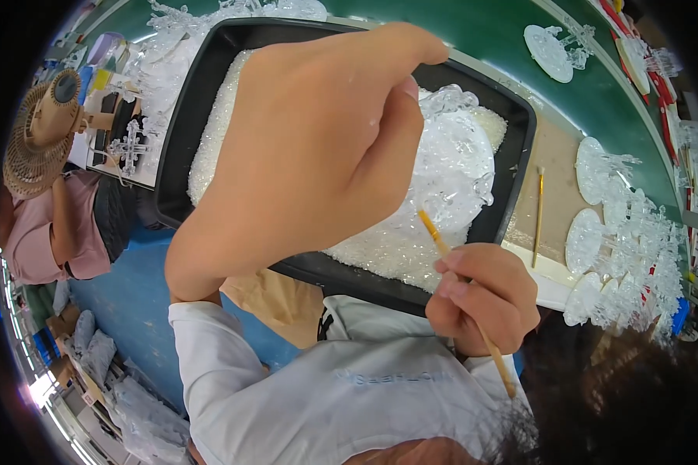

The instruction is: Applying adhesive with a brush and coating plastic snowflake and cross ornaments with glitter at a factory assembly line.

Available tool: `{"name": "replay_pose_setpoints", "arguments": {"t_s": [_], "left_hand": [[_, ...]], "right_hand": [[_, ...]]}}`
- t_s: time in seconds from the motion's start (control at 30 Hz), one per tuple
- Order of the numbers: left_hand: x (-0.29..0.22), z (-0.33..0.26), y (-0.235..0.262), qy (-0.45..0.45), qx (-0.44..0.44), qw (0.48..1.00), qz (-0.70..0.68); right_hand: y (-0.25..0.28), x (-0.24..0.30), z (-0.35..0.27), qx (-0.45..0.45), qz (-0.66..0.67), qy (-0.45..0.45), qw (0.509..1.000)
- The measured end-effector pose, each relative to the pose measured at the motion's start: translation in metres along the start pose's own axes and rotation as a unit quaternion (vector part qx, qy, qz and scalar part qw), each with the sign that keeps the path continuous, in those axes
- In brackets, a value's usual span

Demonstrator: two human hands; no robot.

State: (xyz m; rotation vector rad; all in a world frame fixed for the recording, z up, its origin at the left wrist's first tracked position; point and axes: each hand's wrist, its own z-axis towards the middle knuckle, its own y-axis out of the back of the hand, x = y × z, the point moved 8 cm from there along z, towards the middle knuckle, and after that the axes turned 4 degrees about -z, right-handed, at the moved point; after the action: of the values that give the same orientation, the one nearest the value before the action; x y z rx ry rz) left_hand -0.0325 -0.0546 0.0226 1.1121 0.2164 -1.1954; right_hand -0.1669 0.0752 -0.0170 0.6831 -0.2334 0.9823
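My left hand (318,147) is raised high over a black tray (180,147), its back toward me. Its fingers are curled in and the thumb is pressed against them; whatever they hold, if anything, is hidden. My right hand (488,298) grips a thin paintbrush (495,358) by its wooden handle, with the yellowish tip (428,223) pointing up and left over the tray's near edge. Just beyond the tip, a clear plastic piece with a round base (454,159) rests on white granules (395,260) in the tray. My left hand covers much of the tray.
A second brush (540,213) lies on a brown board (557,147) to the right. Several clear plastic ornaments (620,232) are clustered beyond it, and more (159,70) at the left. One ornament (549,53) stands on the green table (473,27). A fan (43,136) and another person (43,232) are at left.
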Motion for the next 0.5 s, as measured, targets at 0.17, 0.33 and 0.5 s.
{"name": "replay_pose_setpoints", "arguments": {"t_s": [0.17,0.33,0.5], "left_hand": [[-0.0043,-0.0026,0.0020,-0.023,-0.011,1.000,0.011],[-0.0047,-0.0024,0.0017,-0.043,-0.020,0.999,-0.007],[-0.0016,-0.0009,0.0026,-0.029,-0.026,0.999,-0.016]], "right_hand": [[-0.0005,0.0031,0.0025,-0.008,0.027,0.045,0.999],[0.0015,0.0035,-0.0025,-0.022,0.046,0.090,0.995],[-0.0007,0.0056,-0.0029,-0.014,0.026,0.110,0.993]]}}
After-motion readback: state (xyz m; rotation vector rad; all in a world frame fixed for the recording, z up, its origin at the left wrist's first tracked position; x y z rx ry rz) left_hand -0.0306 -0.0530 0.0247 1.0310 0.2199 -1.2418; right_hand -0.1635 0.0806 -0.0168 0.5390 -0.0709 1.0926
